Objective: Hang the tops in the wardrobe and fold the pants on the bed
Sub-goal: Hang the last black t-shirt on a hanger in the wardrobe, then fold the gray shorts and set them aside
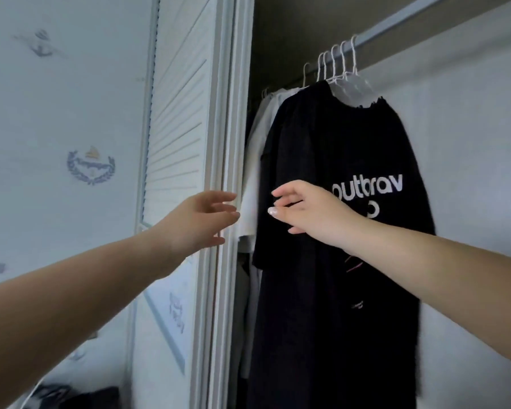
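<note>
Wardrobe, door open. Rail [396,28]: white hangers [341,64] bunched together; a black printed top [331,149] hangs foremost, white tops [258,160] behind it. Left hand [201,221]: fingers straight and spread, holding nothing, at the louvred door [177,119] edge. Right hand [310,214]: relaxed, seemingly empty, in front of the black top; contact unclear.

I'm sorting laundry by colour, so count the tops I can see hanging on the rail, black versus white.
Black tops: 1 clearly visible, in front
White tops: at least 1 behind it; the folds overlap, so more cannot be ruled out
Total: at least 2
</note>
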